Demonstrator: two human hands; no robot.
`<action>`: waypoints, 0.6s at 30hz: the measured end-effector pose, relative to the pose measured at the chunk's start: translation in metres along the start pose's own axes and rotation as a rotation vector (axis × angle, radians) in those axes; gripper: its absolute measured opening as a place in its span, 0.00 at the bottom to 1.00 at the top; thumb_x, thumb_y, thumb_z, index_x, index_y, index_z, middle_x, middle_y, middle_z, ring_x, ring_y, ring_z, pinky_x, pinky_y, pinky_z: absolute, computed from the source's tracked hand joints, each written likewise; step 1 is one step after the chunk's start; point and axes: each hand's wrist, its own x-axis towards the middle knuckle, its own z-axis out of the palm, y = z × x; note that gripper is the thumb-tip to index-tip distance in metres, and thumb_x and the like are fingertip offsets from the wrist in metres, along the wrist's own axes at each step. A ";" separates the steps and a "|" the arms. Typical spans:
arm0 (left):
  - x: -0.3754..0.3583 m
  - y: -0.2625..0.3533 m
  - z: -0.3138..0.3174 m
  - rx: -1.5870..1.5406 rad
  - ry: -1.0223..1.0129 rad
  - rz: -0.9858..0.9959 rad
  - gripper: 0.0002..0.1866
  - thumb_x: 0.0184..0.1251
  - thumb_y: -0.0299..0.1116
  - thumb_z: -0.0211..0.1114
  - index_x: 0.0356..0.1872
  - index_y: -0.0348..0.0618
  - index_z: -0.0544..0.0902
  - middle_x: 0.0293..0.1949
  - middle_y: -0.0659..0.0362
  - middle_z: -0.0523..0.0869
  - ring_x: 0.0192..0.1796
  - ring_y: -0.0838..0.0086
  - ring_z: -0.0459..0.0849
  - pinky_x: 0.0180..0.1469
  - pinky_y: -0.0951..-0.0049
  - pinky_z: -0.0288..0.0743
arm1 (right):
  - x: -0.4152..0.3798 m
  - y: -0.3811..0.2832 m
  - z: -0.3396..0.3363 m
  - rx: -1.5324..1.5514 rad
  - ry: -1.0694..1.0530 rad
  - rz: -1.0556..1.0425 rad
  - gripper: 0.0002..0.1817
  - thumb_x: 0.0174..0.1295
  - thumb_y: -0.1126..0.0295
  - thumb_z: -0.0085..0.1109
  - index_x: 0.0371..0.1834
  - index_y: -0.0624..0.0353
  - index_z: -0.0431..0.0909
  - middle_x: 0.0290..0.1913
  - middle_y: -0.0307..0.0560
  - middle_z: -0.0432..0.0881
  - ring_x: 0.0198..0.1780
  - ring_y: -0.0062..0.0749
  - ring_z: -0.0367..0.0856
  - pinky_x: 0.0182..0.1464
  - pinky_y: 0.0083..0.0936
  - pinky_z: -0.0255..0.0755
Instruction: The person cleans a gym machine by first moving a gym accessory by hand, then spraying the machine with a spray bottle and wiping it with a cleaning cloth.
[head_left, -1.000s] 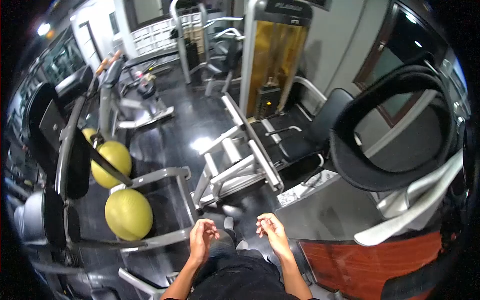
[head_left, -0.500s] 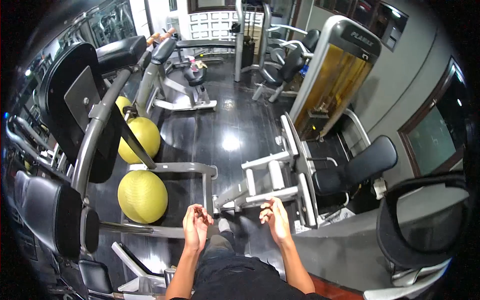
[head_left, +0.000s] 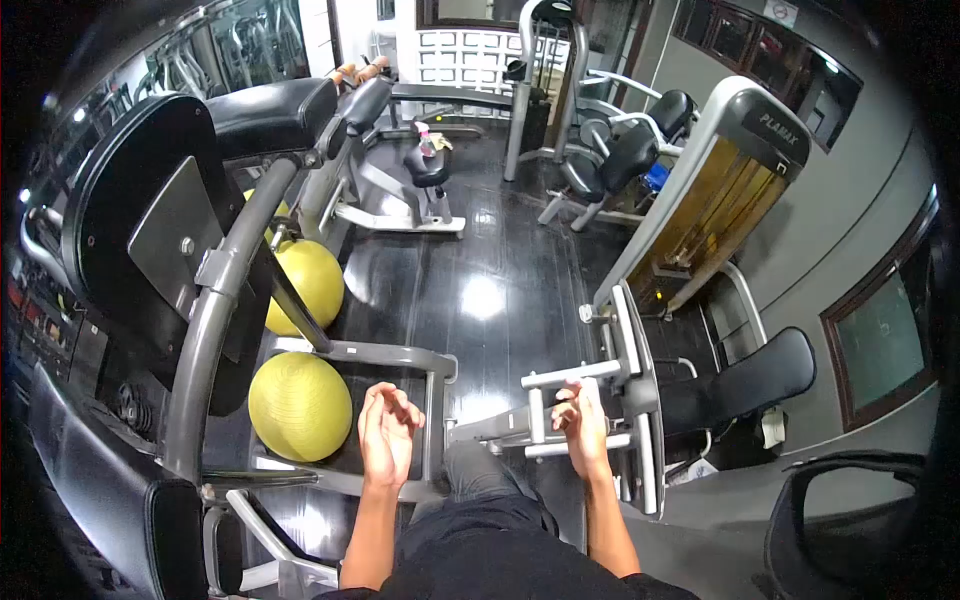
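Observation:
Both hands are raised in front of my body with the fingers loosely curled and apart. My left hand (head_left: 388, 435) is empty and overlaps the grey metal frame (head_left: 436, 400) of a machine in this view. To its left, a yellow exercise ball (head_left: 299, 406) rests on the floor. My right hand (head_left: 584, 428), also holding nothing, appears in front of the silver bars (head_left: 570, 373) of another machine. A gap of floor and my own leg (head_left: 484, 470) shows between the two hands.
A padded machine (head_left: 150, 220) rises on the left, with a second yellow ball (head_left: 306, 288) behind its post. Ahead, a spray bottle (head_left: 426, 140) and a cloth stand on a black seat (head_left: 428, 168). A weight-stack tower (head_left: 720, 190) and black bench (head_left: 765, 375) line the right.
The view has shifted forward, bringing the machines nearer, and my foot has gone out of sight. My hands are a little higher and farther apart, with fingers still loosely curled.

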 end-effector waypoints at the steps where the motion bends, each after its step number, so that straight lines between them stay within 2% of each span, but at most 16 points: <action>1: 0.003 -0.001 -0.003 -0.001 0.018 -0.013 0.10 0.74 0.36 0.44 0.43 0.43 0.73 0.31 0.59 0.74 0.30 0.72 0.74 0.36 0.70 0.69 | 0.004 0.002 0.003 0.036 -0.013 0.005 0.18 0.73 0.59 0.39 0.55 0.61 0.65 0.41 0.42 0.75 0.32 0.20 0.77 0.31 0.16 0.70; 10: 0.030 -0.004 -0.020 0.024 0.060 -0.082 0.09 0.72 0.35 0.47 0.43 0.44 0.73 0.32 0.60 0.74 0.31 0.73 0.74 0.37 0.70 0.69 | 0.038 0.027 0.014 0.131 0.011 0.062 0.18 0.73 0.59 0.40 0.57 0.60 0.66 0.39 0.41 0.75 0.32 0.21 0.77 0.31 0.16 0.71; 18: 0.075 -0.015 -0.017 -0.005 0.042 -0.118 0.08 0.72 0.35 0.48 0.43 0.44 0.73 0.32 0.60 0.74 0.31 0.73 0.74 0.37 0.71 0.69 | 0.077 0.030 0.019 0.091 0.046 0.064 0.17 0.73 0.59 0.39 0.56 0.58 0.67 0.38 0.41 0.75 0.31 0.21 0.77 0.32 0.17 0.71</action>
